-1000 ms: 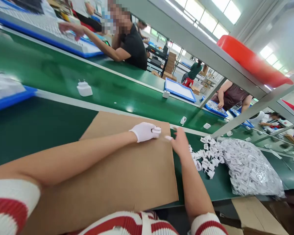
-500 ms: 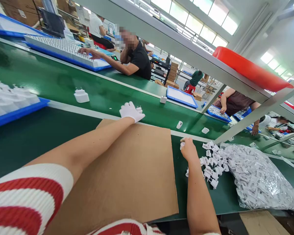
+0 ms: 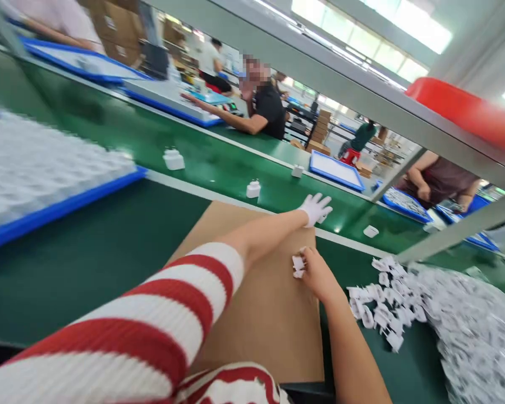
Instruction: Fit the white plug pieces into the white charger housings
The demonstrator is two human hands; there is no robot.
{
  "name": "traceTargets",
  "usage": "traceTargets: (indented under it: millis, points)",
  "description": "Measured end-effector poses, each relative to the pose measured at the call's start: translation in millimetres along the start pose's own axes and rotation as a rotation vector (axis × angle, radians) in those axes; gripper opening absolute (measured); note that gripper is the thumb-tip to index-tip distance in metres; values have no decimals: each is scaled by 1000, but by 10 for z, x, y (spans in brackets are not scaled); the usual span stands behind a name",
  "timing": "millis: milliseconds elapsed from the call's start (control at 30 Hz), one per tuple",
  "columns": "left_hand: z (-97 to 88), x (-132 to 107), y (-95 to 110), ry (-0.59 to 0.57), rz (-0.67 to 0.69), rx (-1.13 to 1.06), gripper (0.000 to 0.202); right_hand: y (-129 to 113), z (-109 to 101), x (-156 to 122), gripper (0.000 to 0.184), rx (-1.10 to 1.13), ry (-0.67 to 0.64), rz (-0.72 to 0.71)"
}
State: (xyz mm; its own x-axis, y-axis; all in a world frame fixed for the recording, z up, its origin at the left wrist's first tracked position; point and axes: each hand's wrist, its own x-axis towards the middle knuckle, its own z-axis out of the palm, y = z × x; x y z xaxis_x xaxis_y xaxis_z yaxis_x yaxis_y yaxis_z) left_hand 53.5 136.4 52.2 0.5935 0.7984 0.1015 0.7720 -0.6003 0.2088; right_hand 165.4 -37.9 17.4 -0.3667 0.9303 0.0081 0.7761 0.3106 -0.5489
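My left hand point(image 3: 315, 209), in a white glove, reaches over the green conveyor belt with its fingers spread. Partly under its palm lies a white charger housing point(image 3: 322, 218); no grip on it shows. Over the right part of a brown cardboard sheet point(image 3: 252, 314), my bare right hand point(image 3: 317, 272) is closed on small white plug parts point(image 3: 298, 265); their exact number is unclear. To the right of that hand, a loose heap of similar white plug parts point(image 3: 385, 306) lies on the dark green table.
A clear bag of white parts point(image 3: 480, 325) bulges at the right. Blue-rimmed trays point(image 3: 67, 224) hold white pieces at the left. White chargers point(image 3: 253, 189) stand along the belt point(image 3: 219, 168). A metal shelf post point(image 3: 458, 216) slants at right. Co-workers sit across.
My left hand has moved right along the belt, leaving one charger standing behind it. My right hand has come left from beside the heap to over the cardboard, holding plug parts. The view has shifted.
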Motion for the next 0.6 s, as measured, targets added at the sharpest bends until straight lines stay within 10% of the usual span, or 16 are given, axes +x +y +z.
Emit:
traceTargets:
  millis: [333, 600]
  points:
    - [-264, -80, -1, -72, -91, -7, 33, 164, 85, 116, 8, 489, 62, -13]
    - [-135, -982, -91, -99, -145, -67, 26, 249, -154, 174, 57, 1038, 276, 213]
